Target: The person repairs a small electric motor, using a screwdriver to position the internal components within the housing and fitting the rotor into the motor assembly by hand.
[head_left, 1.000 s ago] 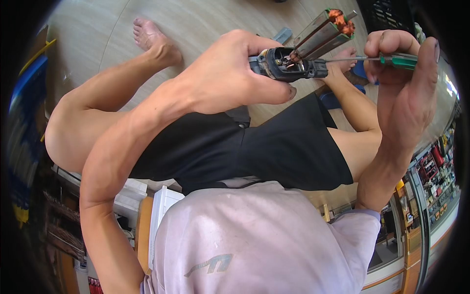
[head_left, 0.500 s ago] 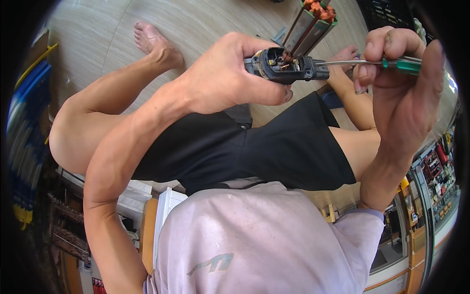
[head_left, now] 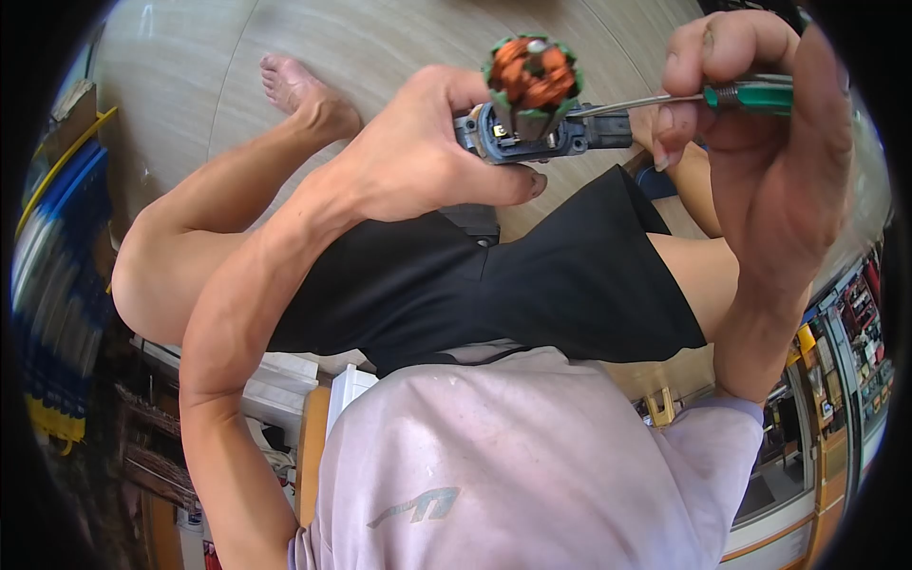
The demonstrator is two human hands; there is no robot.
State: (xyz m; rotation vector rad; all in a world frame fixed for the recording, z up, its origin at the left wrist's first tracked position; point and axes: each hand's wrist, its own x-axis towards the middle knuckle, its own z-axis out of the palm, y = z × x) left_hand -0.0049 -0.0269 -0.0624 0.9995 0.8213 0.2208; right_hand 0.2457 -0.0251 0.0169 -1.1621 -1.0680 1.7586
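The rotor [head_left: 534, 76] partly blocks the housing [head_left: 577, 142], the screwdriver shaft [head_left: 651, 102] crossing open space.

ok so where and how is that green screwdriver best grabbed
Probably by the green handle, coming from the person's right, the side away from the dark housing, with the fingers wrapped around it. The handle is visibly thicker than the slim metal shaft, which runs left to the housing.

Screwdriver [head_left: 760, 98] tip indiscernible near armature [head_left: 534, 74]. Housing [head_left: 570, 141] interior partly hidden behind armature. Left hand's [head_left: 423, 152] fingertips hidden behind housing. Shelf goods [head_left: 860, 309] too small to identify.
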